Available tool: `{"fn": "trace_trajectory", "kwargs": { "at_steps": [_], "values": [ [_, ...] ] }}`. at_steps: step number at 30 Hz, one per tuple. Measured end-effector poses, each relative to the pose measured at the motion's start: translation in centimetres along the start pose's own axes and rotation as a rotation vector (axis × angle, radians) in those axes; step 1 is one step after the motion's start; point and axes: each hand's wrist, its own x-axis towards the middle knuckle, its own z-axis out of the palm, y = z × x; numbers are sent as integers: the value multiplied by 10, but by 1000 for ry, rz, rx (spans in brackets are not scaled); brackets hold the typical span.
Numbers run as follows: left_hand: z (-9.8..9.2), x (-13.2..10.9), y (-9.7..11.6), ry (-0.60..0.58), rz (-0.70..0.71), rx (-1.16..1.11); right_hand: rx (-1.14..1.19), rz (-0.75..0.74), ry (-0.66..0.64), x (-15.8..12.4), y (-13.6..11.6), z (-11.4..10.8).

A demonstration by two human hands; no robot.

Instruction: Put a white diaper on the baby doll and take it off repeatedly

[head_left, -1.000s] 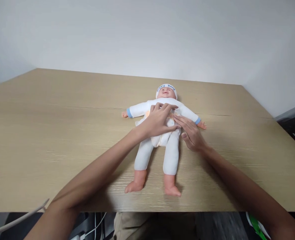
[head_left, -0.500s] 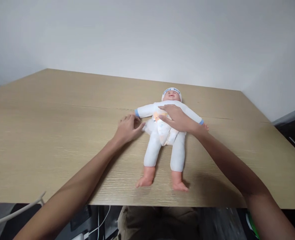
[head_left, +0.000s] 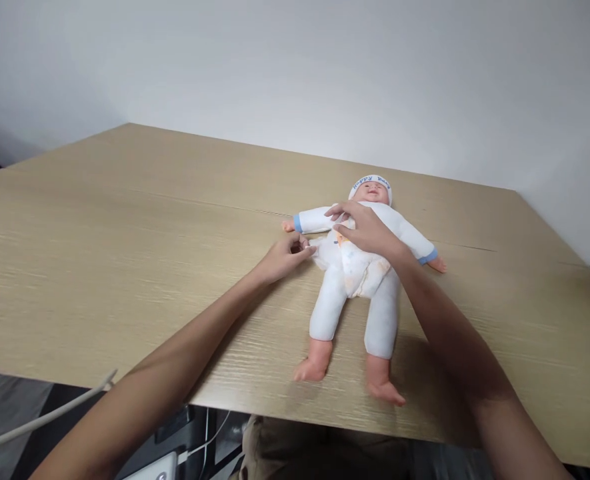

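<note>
A baby doll (head_left: pixel 325 307) in a white suit with blue cuffs lies on its back, feet toward me. Around its hips is a white diaper (head_left: pixel 362 270) with faint orange print; one side wing (head_left: pixel 327 250) is spread out to the left. My left hand (head_left: pixel 289 259) pinches the outer end of that wing between thumb and fingers. Across the doll's belly lies my right hand (head_left: pixel 367 228), thumb and fingers apart, touching the diaper's upper front. It hides part of the diaper's waist edge.
The doll rests on a light wooden table (head_left: pixel 149 267) with a thin seam running across it. A pale wall (head_left: pixel 295 80) stands behind. Below the front edge are a white cable (head_left: pixel 45 417) and a white device (head_left: pixel 155 467).
My left hand has come in to the diaper's wing and closed on its end. My right hand stays over the belly. The view has shifted, so the doll appears farther right.
</note>
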Motion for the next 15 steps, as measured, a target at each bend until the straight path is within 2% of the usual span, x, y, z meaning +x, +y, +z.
{"fn": "trace_trajectory", "kwargs": {
  "at_steps": [4,8,11,15],
  "values": [
    [4,3,-1,-12,-29,-218,-29,-55,10,-1,-5,0],
    [6,3,3,-14,-58,-331,-61,-36,8,-2,-10,0],
    [5,2,6,-9,-64,-348,-92,-13,1,-2,-9,2],
    [3,1,10,0,-46,-263,-113,-19,-4,-2,-6,3]
  ]
}}
